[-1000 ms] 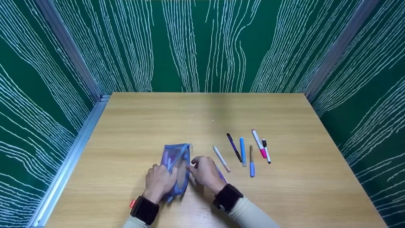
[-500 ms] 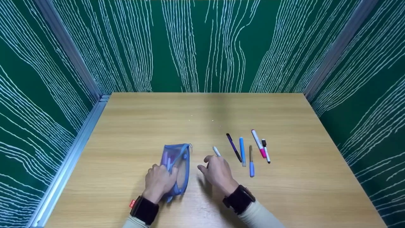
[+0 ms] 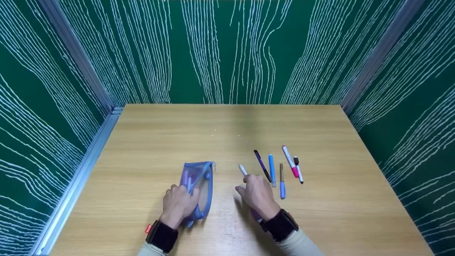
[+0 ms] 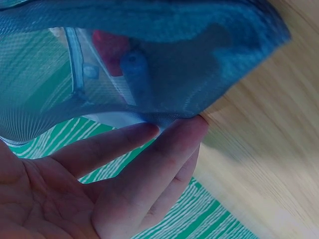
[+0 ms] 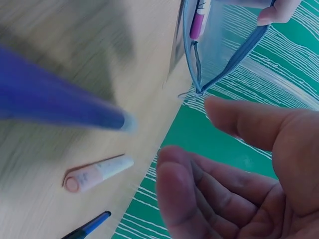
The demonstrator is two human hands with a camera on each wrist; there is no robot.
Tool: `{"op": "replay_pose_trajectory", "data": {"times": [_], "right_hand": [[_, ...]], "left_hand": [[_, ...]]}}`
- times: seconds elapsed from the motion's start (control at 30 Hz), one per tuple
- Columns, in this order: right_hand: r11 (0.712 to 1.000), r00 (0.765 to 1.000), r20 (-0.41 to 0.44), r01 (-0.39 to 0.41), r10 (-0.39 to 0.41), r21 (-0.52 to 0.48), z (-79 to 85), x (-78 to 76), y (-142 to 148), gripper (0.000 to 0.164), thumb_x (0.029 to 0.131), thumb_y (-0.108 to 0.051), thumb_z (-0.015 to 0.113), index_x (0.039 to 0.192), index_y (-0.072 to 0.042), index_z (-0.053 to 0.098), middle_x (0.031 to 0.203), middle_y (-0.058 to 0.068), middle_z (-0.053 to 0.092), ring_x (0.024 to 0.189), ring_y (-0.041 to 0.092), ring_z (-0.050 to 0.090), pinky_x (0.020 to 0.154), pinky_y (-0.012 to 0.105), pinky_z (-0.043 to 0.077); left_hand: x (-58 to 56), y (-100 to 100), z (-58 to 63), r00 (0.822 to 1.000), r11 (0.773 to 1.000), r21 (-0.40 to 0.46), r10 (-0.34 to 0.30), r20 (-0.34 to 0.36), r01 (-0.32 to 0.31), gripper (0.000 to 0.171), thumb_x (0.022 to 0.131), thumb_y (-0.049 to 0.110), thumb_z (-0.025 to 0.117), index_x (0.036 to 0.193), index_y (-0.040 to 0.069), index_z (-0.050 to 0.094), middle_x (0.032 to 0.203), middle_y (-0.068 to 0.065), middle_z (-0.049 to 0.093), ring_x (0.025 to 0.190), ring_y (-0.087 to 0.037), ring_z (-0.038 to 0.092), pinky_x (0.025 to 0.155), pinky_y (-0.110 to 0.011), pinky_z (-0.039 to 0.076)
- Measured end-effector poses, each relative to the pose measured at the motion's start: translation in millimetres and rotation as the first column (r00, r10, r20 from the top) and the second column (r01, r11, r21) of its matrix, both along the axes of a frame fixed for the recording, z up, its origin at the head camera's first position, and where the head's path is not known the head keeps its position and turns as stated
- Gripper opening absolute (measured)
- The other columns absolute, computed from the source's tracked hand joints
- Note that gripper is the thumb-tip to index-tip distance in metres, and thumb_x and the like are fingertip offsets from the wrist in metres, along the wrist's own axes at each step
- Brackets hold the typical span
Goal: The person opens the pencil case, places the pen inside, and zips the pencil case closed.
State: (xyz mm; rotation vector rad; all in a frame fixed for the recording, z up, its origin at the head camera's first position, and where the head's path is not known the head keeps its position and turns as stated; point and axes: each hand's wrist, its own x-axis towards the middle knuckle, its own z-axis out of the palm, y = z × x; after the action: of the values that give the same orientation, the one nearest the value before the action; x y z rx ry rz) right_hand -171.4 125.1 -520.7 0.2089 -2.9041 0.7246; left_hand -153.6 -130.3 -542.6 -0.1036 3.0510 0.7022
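Note:
My left hand (image 3: 179, 204) holds the rim of a blue mesh pencil case (image 3: 205, 190), pinched between thumb and fingers. Its mouth gapes; inside, the left wrist view shows a red item (image 4: 110, 50) and a blue marker (image 4: 134, 74). Above the table, my right hand (image 3: 259, 195) hovers with thumb and fingers apart, nothing between them. A white marker (image 3: 242, 170) lies beside it, partly covered in the head view but whole in the right wrist view. Beneath the right wrist, a purple-blue pen (image 3: 255, 215) is mostly hidden; it looms large as a blue barrel (image 5: 55, 97) in the right wrist view.
Right of my right hand lie a dark purple pen (image 3: 262, 166), a light blue marker (image 3: 272, 170), a gold-and-blue pen (image 3: 282, 190), a white-and-pink marker (image 3: 290, 161) and a small black-capped marker (image 3: 298, 170). Patterned green walls (image 3: 227, 53) enclose the wooden table (image 3: 160, 131).
My right hand has moved right, away from the pencil case, over the white marker and the purple-blue pen. The left hand and the case have stayed in place.

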Motion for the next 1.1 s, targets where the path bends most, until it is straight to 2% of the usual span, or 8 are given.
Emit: {"op": "replay_pose_trajectory", "data": {"times": [0.1,0.23,0.37,0.43,0.53,0.67,0.8,1.1], "right_hand": [[1.000,1.000,-0.012,0.007,-0.007,0.024,-1.5,0.9,4,0.025,0.081,-0.026,0.083,0.074,-0.006,0.069,0.062,0.003,0.059,0.050,0.015,0.050,0.044,0.030,0.042],[0.996,0.997,-0.076,0.013,-0.007,0.084,-7.2,2.3,8,0.037,0.082,-0.028,0.082,0.060,-0.012,0.057,0.055,-0.001,0.049,0.048,0.015,0.047,0.041,0.033,0.040],[0.989,0.992,-0.123,0.010,0.008,0.148,-12.7,4.0,11,0.047,0.084,-0.031,0.083,0.055,-0.014,0.049,0.054,0.000,0.046,0.046,0.017,0.047,0.041,0.037,0.043],[0.986,0.995,-0.095,0.000,0.016,0.169,-13.7,5.3,12,0.047,0.082,-0.029,0.083,0.056,-0.013,0.048,0.055,0.001,0.047,0.047,0.018,0.048,0.041,0.037,0.044],[0.979,1.000,-0.011,-0.016,0.019,0.201,-12.9,7.3,14,0.042,0.075,-0.024,0.086,0.059,-0.011,0.050,0.057,0.003,0.049,0.049,0.018,0.049,0.043,0.036,0.045],[0.975,0.995,0.097,-0.046,0.025,0.218,-12.0,9.0,15,0.035,0.068,-0.017,0.086,0.061,-0.010,0.052,0.060,0.004,0.052,0.050,0.019,0.052,0.044,0.034,0.046],[0.979,0.986,0.163,-0.065,0.033,0.196,-14.4,9.2,15,0.028,0.070,-0.010,0.079,0.061,-0.011,0.052,0.060,0.004,0.052,0.049,0.019,0.053,0.043,0.032,0.046],[0.988,0.977,0.210,-0.069,0.038,0.140,-20.0,7.4,15,0.023,0.073,-0.003,0.073,0.062,-0.009,0.053,0.059,0.005,0.052,0.046,0.018,0.053,0.041,0.029,0.045]], "left_hand": [[-0.2,0,0.4,1.000,1.000,0.001,0.002,0.001,-0.002,0.054,0.101,0.047,0.048,0.059,0.013,0.048,0.077,-0.014,0.052,0.068,-0.029,0.051,0.062,-0.043,0.043],[0.2,1,-0.3,1.000,1.000,-0.004,0.003,-0.020,-0.003,0.053,0.100,0.046,0.048,0.060,0.011,0.050,0.077,-0.015,0.053,0.068,-0.030,0.053,0.062,-0.046,0.045],[0.7,1,-1.5,0.999,1.000,-0.004,0.003,-0.034,-0.003,0.052,0.099,0.046,0.049,0.061,0.010,0.052,0.078,-0.015,0.054,0.067,-0.030,0.054,0.061,-0.047,0.047],[0.4,1,-1.8,0.999,1.000,0.000,0.001,-0.034,-0.001,0.053,0.100,0.046,0.050,0.061,0.010,0.052,0.077,-0.015,0.054,0.067,-0.030,0.054,0.061,-0.047,0.046],[0.2,1,-1.7,0.999,1.000,0.002,0.003,-0.032,-0.003,0.053,0.100,0.046,0.050,0.061,0.010,0.051,0.078,-0.015,0.054,0.068,-0.030,0.054,0.061,-0.046,0.046],[0.1,0,-1.3,1.000,1.000,0.005,0.003,-0.020,-0.002,0.054,0.101,0.046,0.049,0.062,0.010,0.051,0.079,-0.016,0.054,0.068,-0.029,0.053,0.062,-0.046,0.046],[0.2,-1,-0.9,1.000,1.000,0.004,-0.001,-0.008,0.001,0.053,0.100,0.046,0.047,0.062,0.010,0.051,0.079,-0.015,0.054,0.069,-0.029,0.053,0.063,-0.046,0.045],[-0.1,-1,-1.1,1.000,1.000,0.009,0.000,0.002,0.000,0.052,0.100,0.046,0.046,0.063,0.010,0.051,0.081,-0.015,0.054,0.070,-0.029,0.053,0.063,-0.046,0.045]]}}
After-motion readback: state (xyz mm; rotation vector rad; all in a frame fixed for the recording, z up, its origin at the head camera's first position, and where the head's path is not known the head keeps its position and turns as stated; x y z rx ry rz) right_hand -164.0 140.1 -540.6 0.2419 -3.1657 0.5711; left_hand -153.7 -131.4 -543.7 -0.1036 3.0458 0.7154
